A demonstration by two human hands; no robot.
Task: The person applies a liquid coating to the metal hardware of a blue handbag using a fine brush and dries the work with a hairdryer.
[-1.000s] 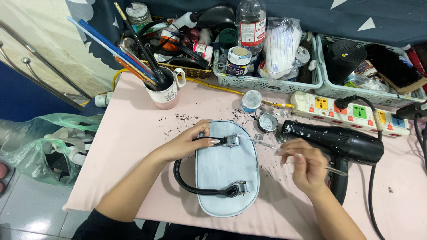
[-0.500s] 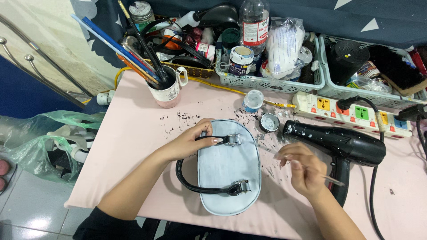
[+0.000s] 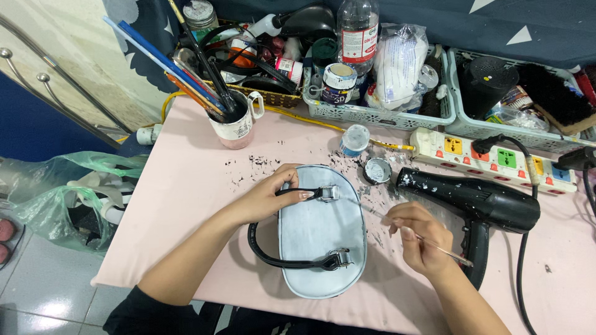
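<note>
On the pink table (image 3: 186, 205), the left hand (image 3: 267, 198) lies half-open on the pale blue oval handbag (image 3: 320, 239); right of the handbag, the right hand (image 3: 419, 239) pinches a thin clear-handled brush (image 3: 428, 241).

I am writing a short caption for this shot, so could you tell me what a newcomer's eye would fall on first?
A pale blue handbag lies flat mid-table; the left hand presses its black handle, and the right hand holds a thin brush beside it. Right of that lies a paint-flecked black hair dryer; a mug of brushes stands behind.
</note>
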